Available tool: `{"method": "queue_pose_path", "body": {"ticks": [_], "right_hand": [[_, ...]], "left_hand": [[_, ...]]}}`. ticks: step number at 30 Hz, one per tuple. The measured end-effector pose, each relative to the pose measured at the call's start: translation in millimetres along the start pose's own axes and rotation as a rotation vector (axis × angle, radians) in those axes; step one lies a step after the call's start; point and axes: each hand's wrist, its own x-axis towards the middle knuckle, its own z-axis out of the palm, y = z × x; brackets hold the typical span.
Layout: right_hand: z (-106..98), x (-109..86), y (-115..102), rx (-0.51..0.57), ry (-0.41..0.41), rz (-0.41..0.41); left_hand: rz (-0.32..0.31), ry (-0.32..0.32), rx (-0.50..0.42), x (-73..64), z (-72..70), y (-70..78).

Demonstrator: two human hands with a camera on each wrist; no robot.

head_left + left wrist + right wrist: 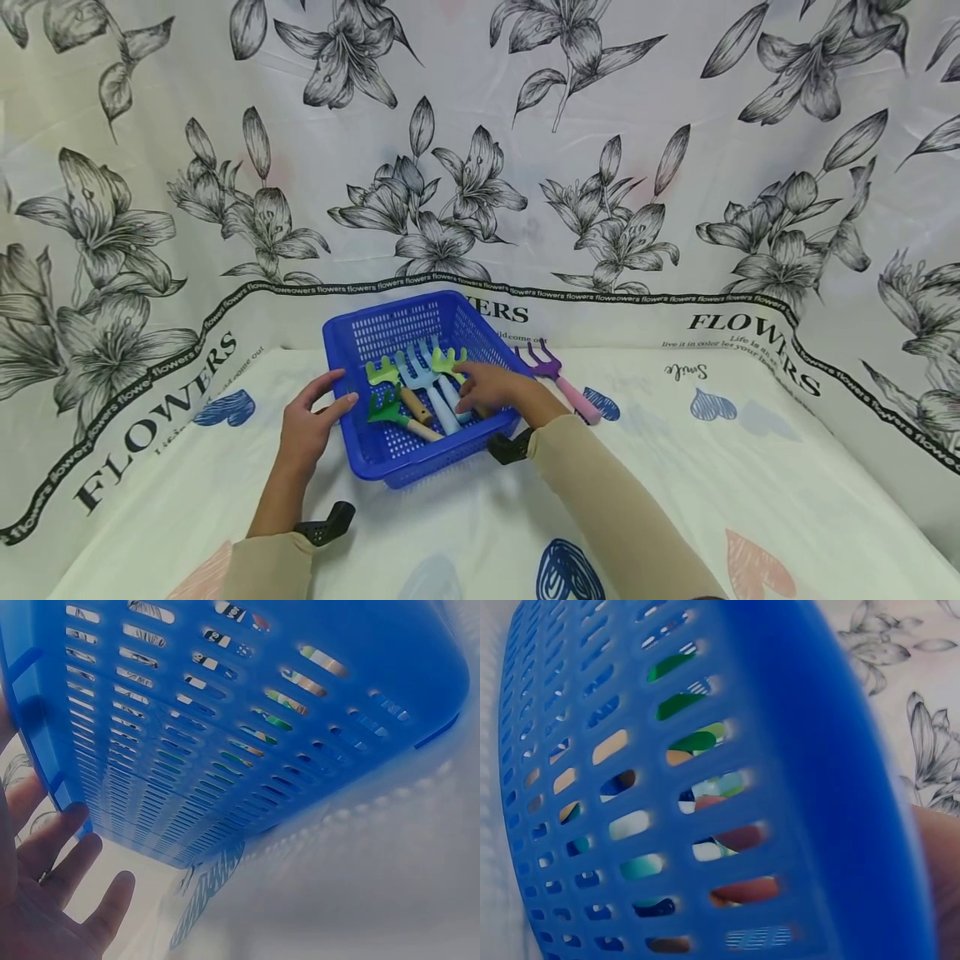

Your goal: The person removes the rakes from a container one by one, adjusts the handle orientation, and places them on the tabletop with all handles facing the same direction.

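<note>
A blue plastic basket (414, 457) stands tilted in outline at the middle of the table, holding several small garden tools. Among them are a light blue fork (420, 377), a green shovel (386, 407) with a wooden handle, and two light green rakes, one at the left (382, 372) and one by the right hand (448, 362). My left hand (306, 429) touches the basket's left rim, fingers spread. Over the right rim reaches my right hand (497, 388), its fingers among the tools; the basket wall hides its grip in the right wrist view.
A purple fork with a pink handle (576, 398) lies on the table just right of the basket. Behind everything hangs a white curtain (600, 250) with black flower prints. The white tablecloth (660, 467) carries printed hearts.
</note>
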Motion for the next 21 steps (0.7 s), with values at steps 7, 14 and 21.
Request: {"method": "queue_pose_path", "body": {"ticks": [7,14,21], "right_hand": [[0.9,-0.8,0.1,-0.011,0.137,-0.056],[0.5,-3.6,-0.1,0.016,0.263,-0.087],[0.5,-7.4,-1.1,0.096,0.407,-0.057]], "left_hand": [[-0.008,-0.004,0.005,0.4,-1.8,-0.2],[-0.008,-0.012,0.008,0.3,-2.0,-0.4],[-0.009,-0.014,0.005,0.4,-2.4,-1.5]]}}
